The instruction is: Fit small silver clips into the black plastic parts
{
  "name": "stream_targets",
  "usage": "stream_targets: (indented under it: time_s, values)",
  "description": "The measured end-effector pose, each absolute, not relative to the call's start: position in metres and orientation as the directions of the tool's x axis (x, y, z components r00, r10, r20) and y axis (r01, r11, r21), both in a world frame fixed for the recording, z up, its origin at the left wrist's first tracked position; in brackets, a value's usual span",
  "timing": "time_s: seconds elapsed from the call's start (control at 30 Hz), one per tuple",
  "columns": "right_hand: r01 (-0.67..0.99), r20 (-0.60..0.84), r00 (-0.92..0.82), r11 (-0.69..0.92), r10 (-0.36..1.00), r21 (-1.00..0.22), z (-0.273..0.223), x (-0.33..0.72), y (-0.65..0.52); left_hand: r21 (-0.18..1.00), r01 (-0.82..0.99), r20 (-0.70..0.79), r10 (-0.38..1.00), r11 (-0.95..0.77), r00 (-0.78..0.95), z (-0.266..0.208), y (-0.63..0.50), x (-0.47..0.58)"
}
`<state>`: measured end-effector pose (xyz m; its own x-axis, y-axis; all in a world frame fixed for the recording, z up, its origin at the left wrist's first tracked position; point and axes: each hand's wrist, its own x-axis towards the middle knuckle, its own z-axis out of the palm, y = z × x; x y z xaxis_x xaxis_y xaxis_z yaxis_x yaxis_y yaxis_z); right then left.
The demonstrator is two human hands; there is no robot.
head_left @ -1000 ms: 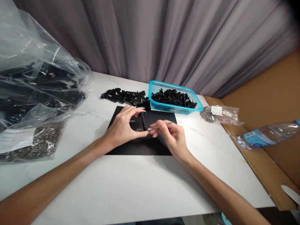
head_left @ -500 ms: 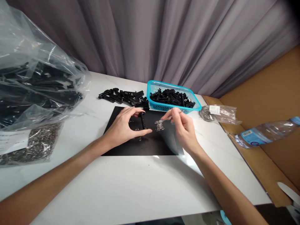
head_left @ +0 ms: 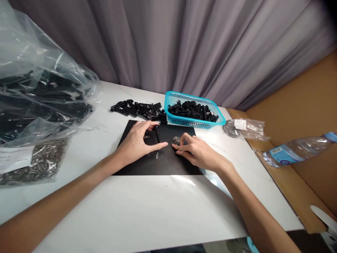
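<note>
My left hand (head_left: 138,140) grips a slim black plastic part (head_left: 157,134) between thumb and fingers, holding it by its two ends above a black mat (head_left: 168,167). My right hand (head_left: 198,149) is low over the mat's right side, its thumb and index finger slightly apart. Those fingertips are beside a small heap of tiny metal pieces (head_left: 176,140), perhaps springs, which they partly hide. A few more loose metal bits (head_left: 157,155) lie on the mat under my left hand.
Behind the mat are a blue basket (head_left: 168,95) of black parts and a loose pile of them (head_left: 139,109). Clear bags of black parts (head_left: 44,102) and metal pieces (head_left: 50,161) lie left. A small bag (head_left: 233,128) and a water bottle (head_left: 297,151) lie right.
My right hand has come down and turned flatter; its thumb and index finger, pinched round something pale before, are now apart near the heap. My left hand has shifted slightly left with the black part.
</note>
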<state>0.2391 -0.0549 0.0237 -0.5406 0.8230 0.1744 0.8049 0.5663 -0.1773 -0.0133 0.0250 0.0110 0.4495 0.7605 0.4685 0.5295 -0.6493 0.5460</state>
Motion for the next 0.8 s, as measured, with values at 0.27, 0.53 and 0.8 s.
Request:
stream_targets:
  time_s: [0.27,0.53,0.8]
  values:
    - [0.840,0.353,-0.349,0.457,0.868,-0.293,0.017,0.225,-0.050,0.552,0.529,0.369,0.758,-0.644,0.538,0.008,0.022,-0.014]
    - [0.639,0.284,-0.157,0.316,0.946,-0.701,0.020,0.239,-0.044,0.557,0.523,0.265,0.735,-0.645,0.624,0.009,0.018,-0.014]
    - [0.532,0.230,-0.157,0.278,0.961,-0.800,0.018,0.233,-0.046,0.485,0.479,0.293,0.652,-0.732,0.700,0.011,0.009,-0.007]
